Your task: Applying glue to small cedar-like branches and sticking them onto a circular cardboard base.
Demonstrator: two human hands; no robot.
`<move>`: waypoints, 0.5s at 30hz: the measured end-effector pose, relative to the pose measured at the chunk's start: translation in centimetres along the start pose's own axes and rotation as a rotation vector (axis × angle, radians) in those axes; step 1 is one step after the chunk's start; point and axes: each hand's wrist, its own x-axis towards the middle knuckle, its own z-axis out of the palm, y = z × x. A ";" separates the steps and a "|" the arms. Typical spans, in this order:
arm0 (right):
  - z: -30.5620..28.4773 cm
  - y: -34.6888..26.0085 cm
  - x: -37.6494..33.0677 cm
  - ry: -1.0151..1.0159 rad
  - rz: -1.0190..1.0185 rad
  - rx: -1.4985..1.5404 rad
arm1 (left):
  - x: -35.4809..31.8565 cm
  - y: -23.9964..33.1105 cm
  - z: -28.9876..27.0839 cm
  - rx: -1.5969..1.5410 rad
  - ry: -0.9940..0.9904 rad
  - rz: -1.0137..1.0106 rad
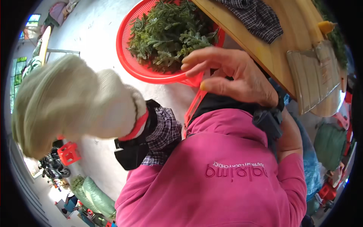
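Observation:
My left hand [85, 104] wears an off-white knit glove with a red cuff and is raised close on the left side. It is blurred, so its separate fingers cannot be made out, and nothing shows in it. Bare, my right hand [236, 73] is held above the near right rim of a red plastic basket [130, 64]. Its thumb and fingers are apart and bent, with nothing between them. Green conifer sprigs [172, 36] are heaped in the basket. Black devices are strapped at both wrists, and a checked sleeve cover [166, 126] is on my left forearm.
A wooden table [245, 39] at the upper right bears a dark checked cloth [257, 19] and a piece of cardboard [314, 77]. A red stool [69, 153], a motorbike [53, 165] and a green bundle [96, 196] are on the left. A blue plastic bag [310, 162] lies right.

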 end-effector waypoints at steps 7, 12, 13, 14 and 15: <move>3.8 -0.4 -0.3 -0.170 -0.269 -0.160 | -2.8 -11.5 -0.4 -0.234 0.180 -0.136; 1.7 1.4 -1.3 -0.122 -0.477 -0.412 | -3.7 -15.0 -2.8 -0.420 0.251 -0.160; 1.9 1.0 -1.7 -0.055 -0.521 -0.493 | -3.7 -15.5 -2.8 -0.453 0.256 -0.156; 1.9 0.7 -1.9 0.013 -0.565 -0.574 | -3.7 -15.2 -2.6 -0.489 0.259 -0.152; 2.0 0.8 -1.7 -0.006 -0.559 -0.581 | -3.8 -14.9 -2.4 -0.526 0.263 -0.151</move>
